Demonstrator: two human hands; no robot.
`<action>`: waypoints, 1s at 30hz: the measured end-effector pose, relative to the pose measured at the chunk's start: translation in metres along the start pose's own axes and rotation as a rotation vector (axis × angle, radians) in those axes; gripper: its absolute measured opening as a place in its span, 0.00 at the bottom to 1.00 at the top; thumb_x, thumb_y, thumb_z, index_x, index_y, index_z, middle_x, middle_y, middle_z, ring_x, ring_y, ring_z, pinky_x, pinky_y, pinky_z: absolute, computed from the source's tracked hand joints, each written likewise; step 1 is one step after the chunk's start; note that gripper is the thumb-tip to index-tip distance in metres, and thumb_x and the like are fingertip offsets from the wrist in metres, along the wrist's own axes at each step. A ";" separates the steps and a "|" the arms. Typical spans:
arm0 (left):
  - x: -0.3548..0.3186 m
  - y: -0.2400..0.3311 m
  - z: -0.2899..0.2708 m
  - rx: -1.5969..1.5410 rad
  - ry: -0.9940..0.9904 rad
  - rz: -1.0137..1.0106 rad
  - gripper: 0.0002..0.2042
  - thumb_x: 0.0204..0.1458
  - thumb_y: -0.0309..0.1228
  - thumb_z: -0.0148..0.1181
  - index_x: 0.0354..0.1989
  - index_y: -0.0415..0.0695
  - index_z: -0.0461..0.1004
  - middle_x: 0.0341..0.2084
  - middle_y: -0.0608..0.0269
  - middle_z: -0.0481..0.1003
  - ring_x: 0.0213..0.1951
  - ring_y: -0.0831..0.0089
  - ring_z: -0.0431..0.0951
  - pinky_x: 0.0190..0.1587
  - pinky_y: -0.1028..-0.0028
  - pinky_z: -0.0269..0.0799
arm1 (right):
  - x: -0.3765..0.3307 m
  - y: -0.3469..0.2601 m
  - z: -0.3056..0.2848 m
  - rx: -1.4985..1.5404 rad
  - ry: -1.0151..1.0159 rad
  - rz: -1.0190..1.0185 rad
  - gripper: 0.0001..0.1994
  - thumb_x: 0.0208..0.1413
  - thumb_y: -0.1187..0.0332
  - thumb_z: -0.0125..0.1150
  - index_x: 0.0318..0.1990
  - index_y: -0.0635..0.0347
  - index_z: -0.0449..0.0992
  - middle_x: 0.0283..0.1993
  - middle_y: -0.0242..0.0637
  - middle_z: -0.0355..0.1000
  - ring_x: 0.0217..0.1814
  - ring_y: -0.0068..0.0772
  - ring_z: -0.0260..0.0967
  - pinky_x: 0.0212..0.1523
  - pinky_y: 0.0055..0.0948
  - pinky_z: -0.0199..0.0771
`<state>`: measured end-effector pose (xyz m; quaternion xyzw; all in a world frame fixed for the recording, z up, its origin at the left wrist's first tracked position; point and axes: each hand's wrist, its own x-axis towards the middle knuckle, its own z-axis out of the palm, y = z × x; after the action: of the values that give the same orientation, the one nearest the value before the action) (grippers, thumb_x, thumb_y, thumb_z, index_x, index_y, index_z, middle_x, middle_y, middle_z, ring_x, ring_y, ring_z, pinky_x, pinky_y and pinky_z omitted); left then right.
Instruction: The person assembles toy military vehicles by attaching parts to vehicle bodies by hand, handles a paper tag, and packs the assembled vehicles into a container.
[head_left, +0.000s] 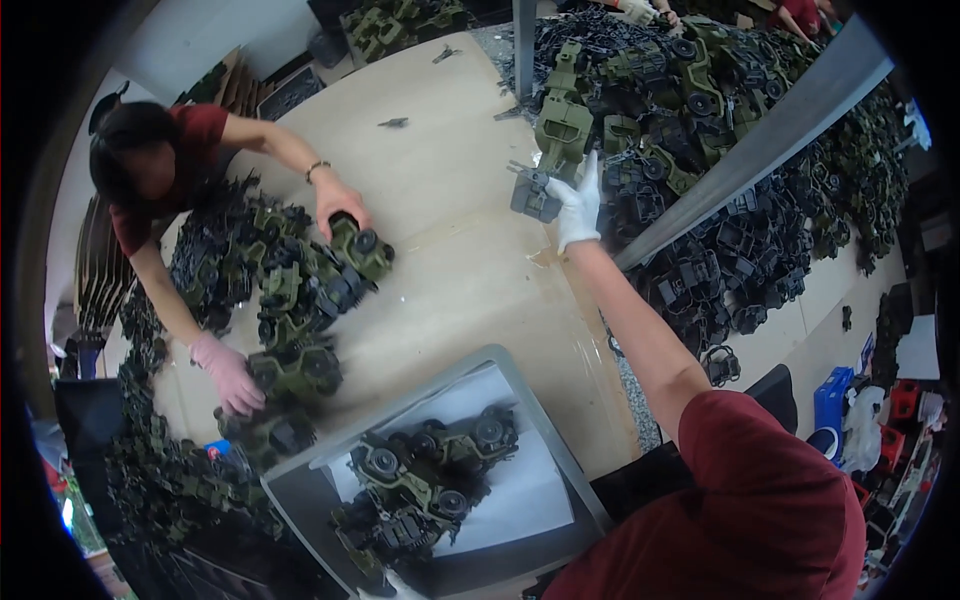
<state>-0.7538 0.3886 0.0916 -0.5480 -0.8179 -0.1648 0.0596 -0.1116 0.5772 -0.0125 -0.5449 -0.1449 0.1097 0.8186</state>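
My right hand (580,208), in a white glove, reaches to the table's right side. Its thumb and fingers close around the near end of an olive-green toy vehicle (564,130). A dark grey plastic part (535,195) lies against the thumb; whether it is joined to the vehicle is unclear. At the lower edge, a little of my white-gloved left hand (398,588) shows beside the grey plastic crate (508,368), its fingers mostly hidden. Inside the crate, several green toy vehicles (425,480) with black wheels lie on white sheets.
Across the table (470,260), a co-worker's bare hand (342,205) and pink-gloved hand (228,375) touch toy vehicles in a long heap. A slanted metal post (760,130) stands beside my right arm. Behind it rise piles of dark parts (730,255) and green vehicles.
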 end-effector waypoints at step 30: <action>0.106 -0.014 0.036 -0.948 -1.236 -0.747 0.42 0.50 0.74 0.43 0.60 0.51 0.72 0.48 0.64 0.78 0.47 0.69 0.76 0.49 0.61 0.71 | -0.278 -0.063 0.078 -0.973 -1.713 0.726 0.48 0.57 0.27 0.39 0.69 0.62 0.59 0.73 0.51 0.53 0.77 0.46 0.47 0.73 0.34 0.46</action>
<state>-0.8052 0.4889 0.0847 -0.2016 -0.6752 -0.1698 -0.6889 -0.3973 0.5264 0.0413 -0.5660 -0.5322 0.6274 0.0528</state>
